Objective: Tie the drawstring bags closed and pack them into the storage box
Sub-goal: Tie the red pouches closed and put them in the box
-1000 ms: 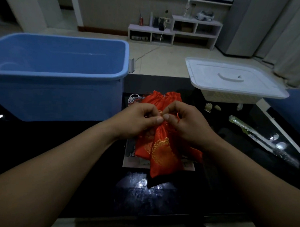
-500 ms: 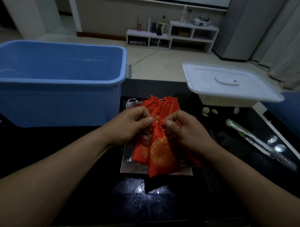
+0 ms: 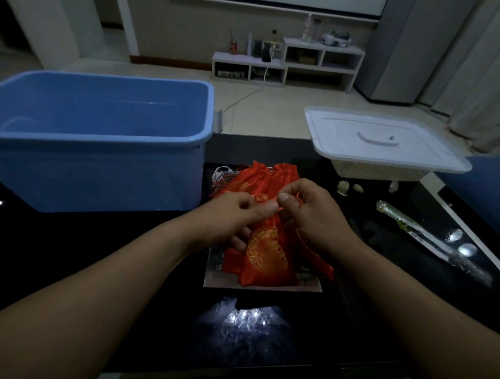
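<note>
Left grip: the left grip (image 3: 235, 215) sits at frame centre, thumb and forefinger pressed together on the gathered neck of the red drawstring bag (image 3: 266, 254). Whether it holds cloth or cord there cannot be told.
Right grip: the right grip (image 3: 315, 215) is just right of the left one, fingertips almost touching it. Thumb and forefinger pinch the orange drawstring (image 3: 298, 197), a loop of which shows above the thumb; the other fingers are curled.
Held bag: red satin with a round gold emblem, hanging down from the two grips in the middle of the frame. Its lower end lies on a printed sheet (image 3: 263, 288).
Other bags: a heap of red bags (image 3: 271, 175) lies just above and behind the grips, also on the sheet, with more red cloth showing under the right wrist.
Storage box: the blue storage box (image 3: 101, 177) stands at the upper left on the table (image 3: 75, 252), open at the top, its right wall just beside the heap.
Lid: a white lid (image 3: 383, 139) with a moulded handle rests on a pale woven basket (image 3: 370, 171) at the upper right.
Loose items: white cords (image 3: 220, 173) lie at the left edge of the heap, small pale lumps (image 3: 343, 187) below the basket, and a long plastic-wrapped item (image 3: 409, 229) slants along the right side.
Table: black and glossy, with a bright reflection at lower centre.
Background: a low white shelf unit (image 3: 289, 63) stands against the far wall at the top.
</note>
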The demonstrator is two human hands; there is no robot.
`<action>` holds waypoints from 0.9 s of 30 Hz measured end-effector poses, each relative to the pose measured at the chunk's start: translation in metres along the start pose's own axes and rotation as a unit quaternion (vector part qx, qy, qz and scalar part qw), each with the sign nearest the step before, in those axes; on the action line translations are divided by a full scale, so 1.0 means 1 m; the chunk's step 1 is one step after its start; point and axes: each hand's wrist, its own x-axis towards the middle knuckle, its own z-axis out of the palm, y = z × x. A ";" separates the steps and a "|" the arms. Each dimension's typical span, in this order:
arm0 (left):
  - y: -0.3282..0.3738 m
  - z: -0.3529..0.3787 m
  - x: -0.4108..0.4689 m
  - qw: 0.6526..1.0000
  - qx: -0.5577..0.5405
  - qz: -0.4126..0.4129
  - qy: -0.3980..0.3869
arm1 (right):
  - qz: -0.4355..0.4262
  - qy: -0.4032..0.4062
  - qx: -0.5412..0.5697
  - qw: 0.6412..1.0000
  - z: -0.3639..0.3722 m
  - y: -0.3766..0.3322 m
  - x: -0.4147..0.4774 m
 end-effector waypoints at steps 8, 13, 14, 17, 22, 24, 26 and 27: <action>0.013 -0.015 -0.017 0.988 -0.061 0.121 0.079 | 0.041 -0.110 0.127 0.985 -0.010 -0.019 -0.009; 0.046 -0.047 -0.041 0.937 -0.172 0.215 0.214 | 0.046 -0.103 0.214 0.970 0.001 -0.074 0.007; 0.054 -0.059 -0.046 0.918 -0.204 0.231 0.250 | 0.041 -0.083 0.208 0.974 0.008 -0.091 0.021; 0.059 -0.113 -0.063 0.848 -0.212 0.262 0.408 | -0.004 -0.066 0.168 0.984 0.042 -0.155 0.069; 0.023 -0.180 -0.074 0.760 -0.106 0.220 0.603 | 0.084 -0.110 0.182 0.973 0.126 -0.220 0.142; 0.017 -0.185 -0.072 0.764 -0.080 0.198 0.609 | 0.115 -0.108 0.138 0.978 0.151 -0.215 0.160; 0.013 -0.186 -0.070 0.766 -0.044 0.180 0.616 | 0.099 -0.100 0.039 0.989 0.163 -0.202 0.174; 0.013 -0.185 -0.070 0.764 -0.027 0.181 0.618 | 0.077 -0.074 -0.018 0.994 0.162 -0.198 0.179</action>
